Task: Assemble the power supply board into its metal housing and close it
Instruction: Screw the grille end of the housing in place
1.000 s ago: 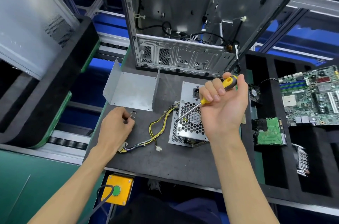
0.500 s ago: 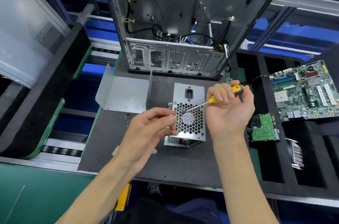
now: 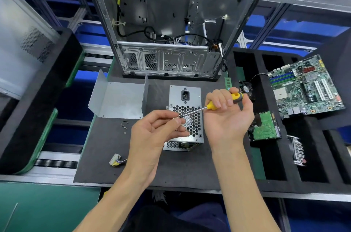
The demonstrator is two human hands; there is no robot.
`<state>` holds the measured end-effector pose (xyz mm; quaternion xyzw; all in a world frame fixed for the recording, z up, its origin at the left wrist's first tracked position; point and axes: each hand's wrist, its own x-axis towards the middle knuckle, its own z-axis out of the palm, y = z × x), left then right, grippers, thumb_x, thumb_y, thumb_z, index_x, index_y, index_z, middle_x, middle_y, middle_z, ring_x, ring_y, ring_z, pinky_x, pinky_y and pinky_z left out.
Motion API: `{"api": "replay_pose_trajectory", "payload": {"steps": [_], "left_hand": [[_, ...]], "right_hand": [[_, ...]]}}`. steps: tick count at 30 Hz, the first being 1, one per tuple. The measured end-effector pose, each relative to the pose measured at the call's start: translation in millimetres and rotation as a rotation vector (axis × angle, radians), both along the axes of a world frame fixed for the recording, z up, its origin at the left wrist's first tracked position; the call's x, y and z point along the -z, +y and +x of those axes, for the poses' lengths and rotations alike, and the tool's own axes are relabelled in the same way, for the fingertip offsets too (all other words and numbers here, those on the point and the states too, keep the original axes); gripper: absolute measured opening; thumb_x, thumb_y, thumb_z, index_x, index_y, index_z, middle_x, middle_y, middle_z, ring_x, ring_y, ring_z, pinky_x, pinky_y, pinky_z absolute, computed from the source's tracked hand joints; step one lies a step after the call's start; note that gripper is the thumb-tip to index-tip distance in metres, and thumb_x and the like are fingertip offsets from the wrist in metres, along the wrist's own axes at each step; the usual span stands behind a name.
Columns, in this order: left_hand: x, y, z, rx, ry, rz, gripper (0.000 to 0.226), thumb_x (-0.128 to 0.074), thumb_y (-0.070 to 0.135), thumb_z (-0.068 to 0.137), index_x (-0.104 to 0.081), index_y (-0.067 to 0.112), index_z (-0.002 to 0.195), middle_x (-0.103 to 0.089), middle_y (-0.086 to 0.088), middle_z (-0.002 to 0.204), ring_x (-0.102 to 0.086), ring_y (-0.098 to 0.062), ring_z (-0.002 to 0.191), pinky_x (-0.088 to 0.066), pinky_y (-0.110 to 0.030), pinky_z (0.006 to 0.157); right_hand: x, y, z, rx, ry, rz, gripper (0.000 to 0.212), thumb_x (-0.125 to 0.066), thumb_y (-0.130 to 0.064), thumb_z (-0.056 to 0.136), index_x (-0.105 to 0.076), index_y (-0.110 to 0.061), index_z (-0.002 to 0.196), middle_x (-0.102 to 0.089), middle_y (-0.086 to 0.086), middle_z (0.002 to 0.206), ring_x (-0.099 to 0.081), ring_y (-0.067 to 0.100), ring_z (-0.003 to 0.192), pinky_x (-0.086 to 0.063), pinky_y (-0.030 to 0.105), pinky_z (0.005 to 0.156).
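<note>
Holding: the right hand [image 3: 228, 117] grips the yellow-and-black-handled screwdriver [image 3: 224, 101], fingers curled round the handle, shaft slanting down-left.
Left hand: the left hand [image 3: 153, 133] pinches thumb and forefinger at the screwdriver's tip; whether a screw sits between them cannot be told.
Task thing: the silver metal power supply housing with honeycomb vent holes [image 3: 185, 98] lies flat on the dark grey foam work mat [image 3: 106, 155], directly under both hands, its black power socket toward the far side.
Edges: the mat's near edge runs just below the wrists; its left edge drops to blue conveyor rails.
Open room: bare mat lies left of and in front of the housing.
Left side: a bent grey sheet-metal cover [image 3: 119, 98] stands just beside the housing; a few small loose screws [image 3: 124, 127] lie near the cover's front edge.
Near left: a white multi-pin connector with coloured wires [image 3: 115, 159] rests on the mat, the wires passing beneath the left forearm.
Far side: a tall open grey computer chassis [image 3: 165, 60] stands upright close behind the housing, walling off that direction.
Right side: a black foam tray with compartments [image 3: 311, 155] adjoins the mat, carrying a green motherboard [image 3: 305, 87], a small green circuit board [image 3: 266, 127] near the right wrist and a finned metal heatsink [image 3: 297, 150].
</note>
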<state>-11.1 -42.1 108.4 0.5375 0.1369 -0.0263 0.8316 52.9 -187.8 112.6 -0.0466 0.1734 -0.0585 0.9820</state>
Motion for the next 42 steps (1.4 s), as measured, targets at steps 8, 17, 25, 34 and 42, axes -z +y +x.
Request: {"api": "replay_pose_trajectory", "payload": {"steps": [8, 17, 25, 34, 42], "left_hand": [[2.4, -4.0, -5.9, -0.106, -0.132, 0.26, 0.009, -0.078, 0.012, 0.085, -0.077, 0.02, 0.088, -0.076, -0.009, 0.081, -0.075, -0.025, 0.07, -0.059, -0.024, 0.07], [0.4, -13.3, 3.0, -0.012, -0.197, 0.43, 0.019, -0.076, 0.007, 0.088, -0.071, 0.025, 0.088, -0.073, 0.0, 0.082, -0.074, -0.021, 0.068, -0.061, -0.03, 0.07], [-0.6, -14.8, 11.7, 0.114, -0.229, 0.365, 0.022, -0.08, 0.009, 0.084, -0.072, 0.024, 0.097, -0.074, 0.001, 0.09, -0.073, -0.018, 0.08, -0.058, -0.022, 0.073], [36.0, 4.8, 25.9, 0.133, 0.132, 0.771, 0.066, -0.078, 0.057, 0.074, -0.048, 0.034, 0.128, -0.052, 0.012, 0.122, -0.052, 0.0, 0.109, -0.042, -0.02, 0.086], [48.1, 1.7, 24.0, 0.206, 0.265, 0.376, 0.037, -0.081, 0.033, 0.083, -0.067, 0.022, 0.115, -0.078, 0.008, 0.1, -0.074, -0.01, 0.096, -0.054, -0.024, 0.084]], "right_hand": [[1.3, 0.4, -5.1, 0.019, 0.014, 0.043, 0.027, -0.04, -0.025, 0.099, -0.049, -0.012, 0.078, -0.029, -0.003, 0.061, -0.029, 0.014, 0.048, -0.033, 0.025, 0.044], [3.0, -12.9, -9.4, 0.07, 0.033, 0.092, 0.031, -0.039, -0.026, 0.1, -0.05, -0.012, 0.076, -0.03, -0.003, 0.061, -0.03, 0.015, 0.047, -0.033, 0.025, 0.045], [-8.2, -25.4, -6.4, 0.101, -0.024, 0.043, 0.034, -0.038, -0.029, 0.102, -0.051, -0.012, 0.076, -0.028, -0.003, 0.061, -0.027, 0.014, 0.048, -0.031, 0.025, 0.045], [-29.1, -33.4, 19.5, 0.15, -0.301, -0.669, 0.033, -0.029, -0.032, 0.104, -0.043, -0.015, 0.079, -0.026, -0.002, 0.054, -0.018, 0.016, 0.048, -0.023, 0.027, 0.048], [-23.5, -22.8, 37.8, 0.014, -0.402, -0.966, 0.032, -0.028, -0.026, 0.103, -0.047, -0.015, 0.081, -0.032, -0.004, 0.053, -0.022, 0.015, 0.046, -0.025, 0.026, 0.049]]}}
